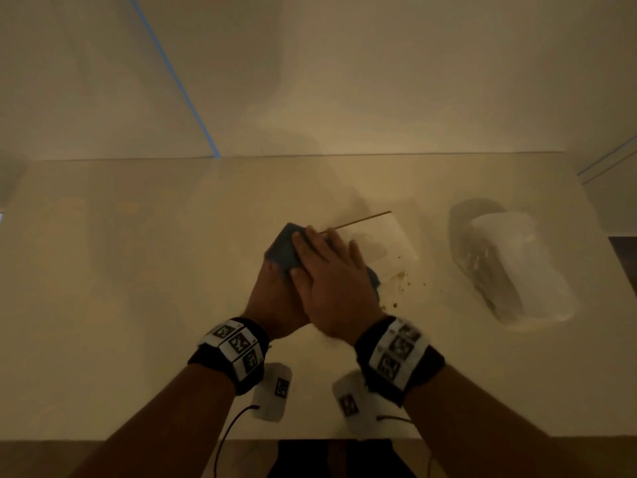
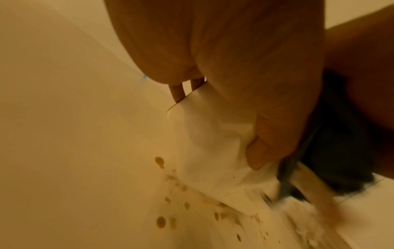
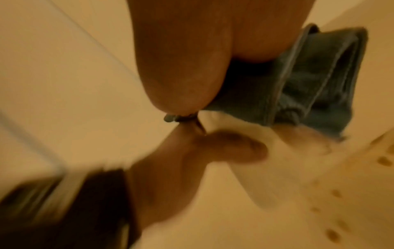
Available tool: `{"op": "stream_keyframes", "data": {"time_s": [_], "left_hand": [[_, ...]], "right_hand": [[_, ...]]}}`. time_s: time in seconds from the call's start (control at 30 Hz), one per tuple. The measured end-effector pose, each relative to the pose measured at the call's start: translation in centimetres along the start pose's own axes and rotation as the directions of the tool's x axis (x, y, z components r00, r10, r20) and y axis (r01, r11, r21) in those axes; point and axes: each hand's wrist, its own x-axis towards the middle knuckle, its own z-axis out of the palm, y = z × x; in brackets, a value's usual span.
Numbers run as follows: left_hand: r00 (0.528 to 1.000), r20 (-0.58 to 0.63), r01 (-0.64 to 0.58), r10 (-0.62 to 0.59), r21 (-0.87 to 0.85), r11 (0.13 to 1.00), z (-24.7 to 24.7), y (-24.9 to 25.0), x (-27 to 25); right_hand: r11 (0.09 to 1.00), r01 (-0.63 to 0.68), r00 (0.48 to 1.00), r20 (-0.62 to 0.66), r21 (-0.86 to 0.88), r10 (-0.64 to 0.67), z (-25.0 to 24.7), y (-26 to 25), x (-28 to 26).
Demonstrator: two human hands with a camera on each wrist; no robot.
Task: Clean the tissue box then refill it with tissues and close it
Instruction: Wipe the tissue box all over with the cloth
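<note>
- A pale table (image 1: 138,270) fills the lower half of the head view, with a pale wall behind it and a strip of blue tape (image 1: 172,74) running down the upper left.
- The box (image 1: 389,243), white with a thin wooden edge, lies at the centre of the frame, a dotted patch on its upper face.
- A dark blue cloth (image 1: 284,248) lies over the box's left end.
- My right hand (image 1: 331,284) lies flat on that cloth, fingers straight and close together, pressing it onto the box.
- My left hand (image 1: 272,298) sits just left of it and partly under it; in the left wrist view its thumb (image 2: 266,143) and fingers curl round the box's white corner (image 2: 204,134), gripping it.
- Brown spots (image 1: 396,291) dot the table just below and right of the box, and some mark the box's near edge.
- Tissues (image 1: 517,267) in a clear wrapper lie well apart at the right of the frame.
- Both my wrists wear bands (image 1: 238,346) with black and white markers.
</note>
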Motion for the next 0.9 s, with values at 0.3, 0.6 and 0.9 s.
{"op": "stream_keyframes", "data": {"time_s": [0.3, 0.6, 0.9], "left_hand": [[0.983, -0.1, -0.147, 0.155, 0.083, 0.986, 1.0, -1.2, 0.6], [0.982, -0.144, -0.136, 0.121, -0.1, 0.986, 1.7, -1.1, 0.2], [0.988, -0.107, -0.118, 0.108, -0.087, 0.989, 0.8, -0.9, 0.3]], "right_hand": [[0.997, 0.063, 0.998, 0.003, 0.038, -0.063, 0.7, -0.3, -1.8], [0.961, -0.258, 0.958, -0.101, 0.098, 0.268, 0.2, 8.4, -1.9], [0.566, -0.521, 0.676, -0.097, 0.638, 0.731, -3.5, 13.8, 0.7]]}}
